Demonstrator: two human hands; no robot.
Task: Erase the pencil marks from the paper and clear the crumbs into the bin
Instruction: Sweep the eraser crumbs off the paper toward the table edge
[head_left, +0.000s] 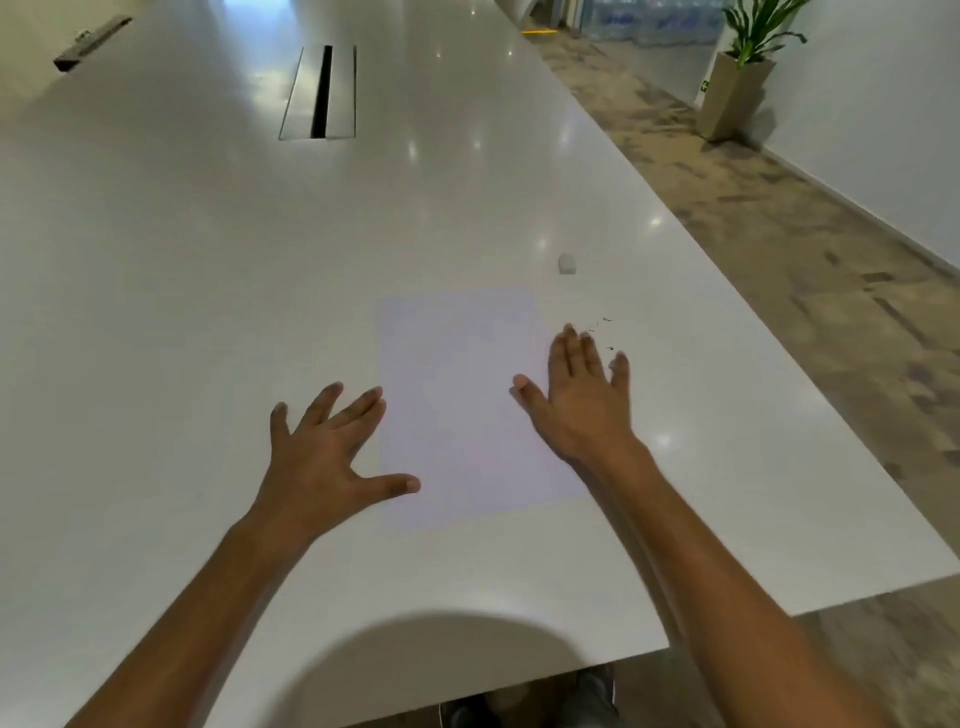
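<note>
A white sheet of paper (462, 395) lies flat on the white table (208, 312), with no pencil marks visible on it. My left hand (324, 457) lies flat with fingers spread at the paper's left edge, its thumb on the sheet. My right hand (584, 400) lies flat across the paper's right edge, fingers straight and pointing away from me. Dark eraser crumbs (602, 332) are scattered on the table just beyond my right fingertips. A small white eraser (567, 263) sits on the table past the paper's far right corner. No bin is in view.
A metal cable hatch (322, 93) is set into the table farther back. A dark flat object (91, 44) lies at the far left. The table's right edge runs diagonally beside patterned floor (779, 234), where a potted plant (737, 88) stands by the wall.
</note>
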